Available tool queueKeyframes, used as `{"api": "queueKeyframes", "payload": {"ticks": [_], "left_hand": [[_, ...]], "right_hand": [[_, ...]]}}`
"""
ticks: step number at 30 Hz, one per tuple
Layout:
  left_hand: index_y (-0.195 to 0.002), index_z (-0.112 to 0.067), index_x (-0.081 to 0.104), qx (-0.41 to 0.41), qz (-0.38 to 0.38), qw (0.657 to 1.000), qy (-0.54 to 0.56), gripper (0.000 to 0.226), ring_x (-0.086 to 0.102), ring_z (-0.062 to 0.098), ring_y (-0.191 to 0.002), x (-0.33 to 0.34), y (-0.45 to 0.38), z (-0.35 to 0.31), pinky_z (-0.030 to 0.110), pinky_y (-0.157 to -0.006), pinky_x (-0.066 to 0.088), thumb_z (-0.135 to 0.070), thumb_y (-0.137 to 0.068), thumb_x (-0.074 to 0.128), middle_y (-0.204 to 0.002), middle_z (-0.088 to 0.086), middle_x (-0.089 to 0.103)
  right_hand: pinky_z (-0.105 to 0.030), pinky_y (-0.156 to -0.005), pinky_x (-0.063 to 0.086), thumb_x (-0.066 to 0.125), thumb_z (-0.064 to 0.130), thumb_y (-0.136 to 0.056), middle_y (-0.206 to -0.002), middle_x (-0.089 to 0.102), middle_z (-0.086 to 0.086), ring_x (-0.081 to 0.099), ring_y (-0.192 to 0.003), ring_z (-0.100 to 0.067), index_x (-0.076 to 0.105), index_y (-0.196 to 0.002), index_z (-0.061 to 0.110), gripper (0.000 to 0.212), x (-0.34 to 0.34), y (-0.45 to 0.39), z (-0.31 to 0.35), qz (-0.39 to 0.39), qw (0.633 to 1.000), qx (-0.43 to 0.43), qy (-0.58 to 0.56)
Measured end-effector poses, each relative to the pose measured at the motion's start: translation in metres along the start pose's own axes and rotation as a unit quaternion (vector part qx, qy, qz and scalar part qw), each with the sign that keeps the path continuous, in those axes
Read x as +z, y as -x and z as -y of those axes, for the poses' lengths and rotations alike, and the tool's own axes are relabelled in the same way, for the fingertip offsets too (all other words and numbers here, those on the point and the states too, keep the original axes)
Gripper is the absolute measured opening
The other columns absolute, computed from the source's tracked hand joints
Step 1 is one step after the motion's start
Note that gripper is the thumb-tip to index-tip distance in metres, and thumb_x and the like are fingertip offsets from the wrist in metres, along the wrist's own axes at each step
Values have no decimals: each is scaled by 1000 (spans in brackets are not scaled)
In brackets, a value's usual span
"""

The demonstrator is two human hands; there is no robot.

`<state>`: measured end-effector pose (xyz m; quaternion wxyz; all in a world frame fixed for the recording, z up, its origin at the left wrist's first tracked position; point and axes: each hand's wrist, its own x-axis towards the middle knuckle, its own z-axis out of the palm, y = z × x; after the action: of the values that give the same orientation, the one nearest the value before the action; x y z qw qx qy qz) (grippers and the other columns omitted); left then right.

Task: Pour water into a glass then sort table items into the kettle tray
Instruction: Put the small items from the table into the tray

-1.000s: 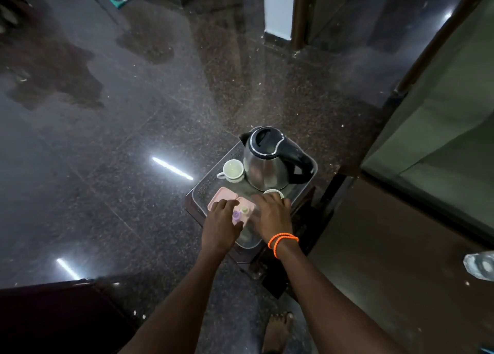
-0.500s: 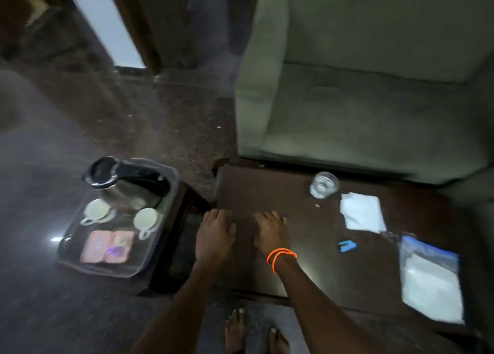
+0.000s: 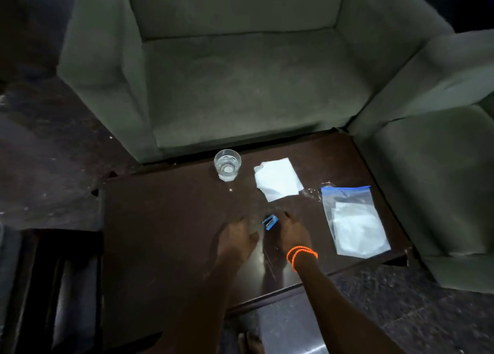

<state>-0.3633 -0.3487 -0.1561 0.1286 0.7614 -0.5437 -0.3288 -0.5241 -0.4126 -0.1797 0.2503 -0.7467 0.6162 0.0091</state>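
We see a small blue clip (image 3: 270, 222) lying flat on the table (image 3: 160, 220), long axis diagonal, between left hand (image 3: 236, 240) and right hand (image 3: 291, 233), both spread, empty.

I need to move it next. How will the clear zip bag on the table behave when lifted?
The zip bag looks like thin clear plastic lying flat, so it will probably flop and sag. Its white contents seem flat and soft, so likely light. The smooth film may slip on the glossy table.

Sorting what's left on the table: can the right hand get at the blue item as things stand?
Probably yes: the right hand is right beside the blue item, with nothing between them; contact is unclear.
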Motion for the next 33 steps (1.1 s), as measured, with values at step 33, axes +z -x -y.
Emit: {"api": "queueKeyframes", "payload": {"ticks": [33], "left_hand": [[-96, -15, 72, -211, -216, 949, 89, 33, 66, 32, -91, -232, 170, 192, 42, -78, 54, -42, -78, 66, -96, 11, 66]], "right_hand": [[-38, -85, 52, 64, 3, -75, -104, 69, -10, 63, -99, -32, 71, -110, 13, 37, 47, 93, 374, 138, 943, -287, -100]]}}
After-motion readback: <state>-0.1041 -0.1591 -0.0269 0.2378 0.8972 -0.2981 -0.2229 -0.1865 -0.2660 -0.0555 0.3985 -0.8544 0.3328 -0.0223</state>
